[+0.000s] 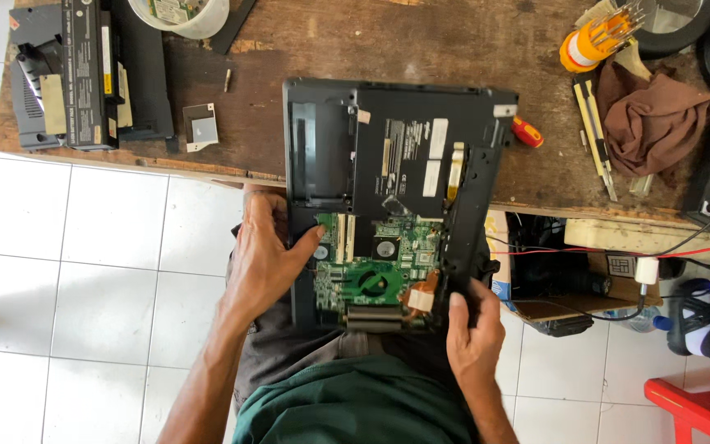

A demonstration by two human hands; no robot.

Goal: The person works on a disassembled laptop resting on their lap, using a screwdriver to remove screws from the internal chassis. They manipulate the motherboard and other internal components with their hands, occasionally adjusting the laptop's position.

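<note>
Head view: an opened laptop base (pixel 388 205) lies half on the wooden desk (pixel 289 123), half over the person's lap — green circuit board (pixel 375 267) exposed. The left hand (pixel 265 255) grips its left edge, fingers curled on it; the right hand (pixel 474 333) pinches the lower right corner.

floor (pixel 84 271): white tiles | workbench (pixel 330 49): worn brown wood | daylight
</note>
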